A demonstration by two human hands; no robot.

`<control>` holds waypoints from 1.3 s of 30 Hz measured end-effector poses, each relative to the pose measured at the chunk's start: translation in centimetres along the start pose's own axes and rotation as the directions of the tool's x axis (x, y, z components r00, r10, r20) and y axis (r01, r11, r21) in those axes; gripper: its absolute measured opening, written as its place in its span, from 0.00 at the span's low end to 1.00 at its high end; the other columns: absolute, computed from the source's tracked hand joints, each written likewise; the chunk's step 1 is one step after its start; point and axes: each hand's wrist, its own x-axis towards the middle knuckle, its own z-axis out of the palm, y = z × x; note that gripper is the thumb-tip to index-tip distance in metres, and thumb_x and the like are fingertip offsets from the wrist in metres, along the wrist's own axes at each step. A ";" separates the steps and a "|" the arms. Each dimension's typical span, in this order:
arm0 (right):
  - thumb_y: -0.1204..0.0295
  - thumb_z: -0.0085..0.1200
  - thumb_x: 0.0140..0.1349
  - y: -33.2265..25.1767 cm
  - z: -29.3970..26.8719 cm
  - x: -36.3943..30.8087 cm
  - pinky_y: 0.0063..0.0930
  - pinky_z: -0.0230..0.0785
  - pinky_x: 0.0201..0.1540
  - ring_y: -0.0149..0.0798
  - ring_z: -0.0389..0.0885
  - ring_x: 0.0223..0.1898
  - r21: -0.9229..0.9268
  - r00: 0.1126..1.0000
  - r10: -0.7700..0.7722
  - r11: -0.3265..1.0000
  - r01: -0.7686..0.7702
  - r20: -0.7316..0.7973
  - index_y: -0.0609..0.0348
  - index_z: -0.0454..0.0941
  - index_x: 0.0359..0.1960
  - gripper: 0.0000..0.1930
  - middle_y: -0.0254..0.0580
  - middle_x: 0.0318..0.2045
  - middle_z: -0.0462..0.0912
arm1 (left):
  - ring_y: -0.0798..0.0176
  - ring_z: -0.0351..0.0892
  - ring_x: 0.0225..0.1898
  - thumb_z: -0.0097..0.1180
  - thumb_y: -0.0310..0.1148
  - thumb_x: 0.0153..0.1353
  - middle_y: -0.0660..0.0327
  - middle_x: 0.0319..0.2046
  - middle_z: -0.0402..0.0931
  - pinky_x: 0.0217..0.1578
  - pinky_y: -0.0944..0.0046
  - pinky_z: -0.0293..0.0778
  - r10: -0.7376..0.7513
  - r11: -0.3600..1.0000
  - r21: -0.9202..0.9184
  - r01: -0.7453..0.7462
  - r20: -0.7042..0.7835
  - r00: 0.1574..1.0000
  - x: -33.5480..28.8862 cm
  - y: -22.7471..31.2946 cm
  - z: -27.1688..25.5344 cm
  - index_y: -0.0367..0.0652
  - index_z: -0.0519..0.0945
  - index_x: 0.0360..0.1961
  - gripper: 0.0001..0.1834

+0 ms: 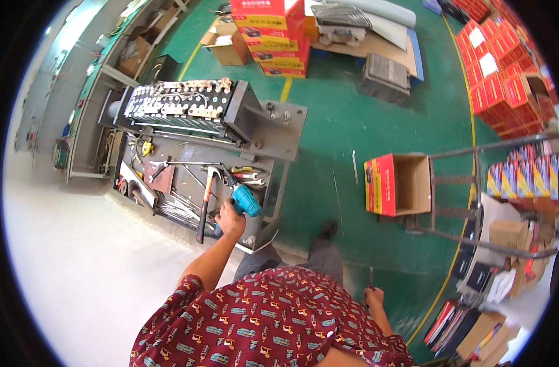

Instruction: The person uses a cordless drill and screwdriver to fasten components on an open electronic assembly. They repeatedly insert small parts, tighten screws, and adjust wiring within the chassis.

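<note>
My left hand [230, 220] is closed around the grip of a teal cordless drill [247, 200], which is over the right end of a metal tool cart [250, 240]. Beside it lies a claw hammer [205, 205] with an orange and black handle. Several wrenches [250, 176] are just beyond the drill. Low at my right side, my right hand [374, 298] grips a thin dark rod-shaped tool [371, 278], whose exact kind I cannot make out.
A block of battery cells [181, 101] stands on the cart's far side, by a metal bracket [279, 125]. Loose metal rods [184, 207] lie in the tray. An open red carton [380, 185] rests right of me beside a metal trolley frame [469, 180]. Stacked red cartons [273, 37] stand ahead.
</note>
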 end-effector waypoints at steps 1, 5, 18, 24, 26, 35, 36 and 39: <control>0.75 0.56 0.62 -2.4 -2.0 0.8 0.31 0.72 0.19 0.32 0.75 0.19 -0.009 0.998 -0.030 1.000 0.030 -0.060 0.58 0.76 0.31 0.03 0.33 0.21 0.75 | 0.46 0.76 0.60 0.69 0.33 0.52 0.54 0.54 0.77 0.58 0.37 0.65 -0.048 0.997 -0.061 0.044 -0.052 0.998 -0.4 0.9 0.6 0.48 0.68 0.61 0.36; 0.73 0.56 0.65 -14.9 -8.8 4.5 0.27 0.72 0.20 0.28 0.75 0.20 0.024 0.965 -0.229 0.972 0.234 -0.128 0.57 0.76 0.32 0.04 0.31 0.22 0.75 | 0.46 0.75 0.60 0.68 0.32 0.52 0.53 0.54 0.77 0.58 0.39 0.64 -0.285 0.953 -0.092 0.287 0.037 0.958 -1.2 5.1 0.4 0.47 0.67 0.61 0.35; 0.68 0.60 0.67 -60.9 11.3 0.2 0.28 0.82 0.31 0.31 0.83 0.31 -0.076 0.474 -0.763 0.494 0.866 0.441 0.65 0.81 0.41 0.11 0.39 0.31 0.83 | 0.50 0.71 0.63 0.72 0.32 0.51 0.54 0.55 0.73 0.65 0.43 0.58 -0.413 0.883 -0.285 0.372 -0.100 0.905 -2.5 8.8 2.1 0.45 0.67 0.65 0.40; 0.73 0.59 0.68 -63.1 15.4 0.8 0.30 0.85 0.33 0.33 0.85 0.33 -0.154 0.571 -0.591 0.606 0.781 0.570 0.68 0.81 0.42 0.09 0.43 0.35 0.85 | 0.51 0.70 0.63 0.70 0.29 0.49 0.56 0.55 0.72 0.67 0.42 0.58 -0.458 0.866 -0.265 0.424 -0.080 0.885 -1.9 8.9 5.0 0.49 0.67 0.67 0.42; 0.74 0.58 0.68 -64.4 16.2 1.8 0.31 0.85 0.33 0.34 0.85 0.33 -0.161 0.595 -0.538 0.646 0.746 0.598 0.69 0.81 0.43 0.09 0.44 0.36 0.85 | 0.51 0.70 0.65 0.67 0.28 0.51 0.55 0.57 0.72 0.68 0.39 0.58 -0.485 0.855 -0.221 0.469 -0.021 0.874 -1.7 8.8 5.4 0.50 0.66 0.68 0.41; 0.73 0.58 0.68 -83.4 26.1 1.1 0.29 0.83 0.38 0.34 0.86 0.37 -0.121 0.303 -0.377 0.436 0.892 0.875 0.71 0.81 0.47 0.12 0.44 0.40 0.86 | 0.48 0.84 0.43 0.56 0.19 0.58 0.49 0.40 0.83 0.46 0.53 0.79 -0.710 0.694 -0.681 0.236 -0.590 0.386 8.1 15.8 -10.3 0.36 0.80 0.45 0.13; 0.72 0.58 0.68 -85.7 27.4 -0.1 0.29 0.83 0.38 0.35 0.86 0.37 -0.094 0.244 -0.344 0.398 0.913 0.907 0.71 0.80 0.47 0.12 0.45 0.41 0.86 | 0.55 0.85 0.37 0.57 0.22 0.62 0.52 0.36 0.83 0.42 0.59 0.80 -0.691 0.702 -0.699 0.137 -0.622 0.369 11.3 20.1 -15.1 0.35 0.81 0.42 0.07; 0.71 0.57 0.69 -91.4 31.8 -4.7 0.29 0.82 0.40 0.36 0.86 0.42 0.066 -0.001 -0.164 0.390 0.919 0.986 0.69 0.78 0.49 0.13 0.46 0.46 0.84 | 0.65 0.82 0.32 0.60 0.28 0.65 0.56 0.30 0.83 0.34 0.63 0.78 -0.599 0.672 -0.736 -0.084 -0.606 0.523 18.3 32.4 -23.4 0.35 0.82 0.41 0.08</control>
